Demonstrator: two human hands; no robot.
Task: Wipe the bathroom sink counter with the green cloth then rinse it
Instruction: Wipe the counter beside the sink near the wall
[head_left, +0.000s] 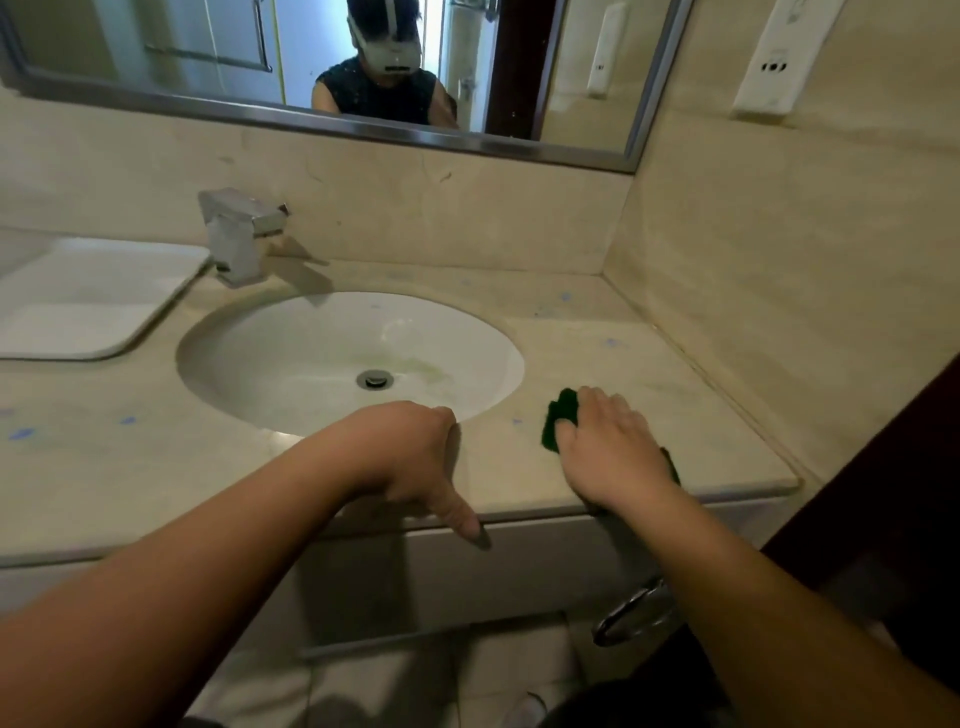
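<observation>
Wiping is under way and the rinse has not begun. The right hand (608, 441) lies flat, fingers extended, pressing the green cloth (558, 421) onto the marble counter (675, 415) just right of the sink basin (311, 353), near the front edge; it pins the cloth rather than grasping it. The left hand (405, 447) braces on the counter's front edge between basin and cloth, thumb pointing down over the lip. It carries no object, but whether its fingers are curled or merely bent cannot be told from this angle.

Small blue marks (610, 342) remain on the right section behind the cloth, and more show on the far left (23, 434), so most of the surface appears still to be covered. The area around the white tray (93, 296) and behind the faucet (239, 234) looks untouched. No water runs from the faucet, and the basin shows a faint greenish stain near the drain (375, 378).

Outstanding, by this judgement: the remaining counter, then rinsing.
</observation>
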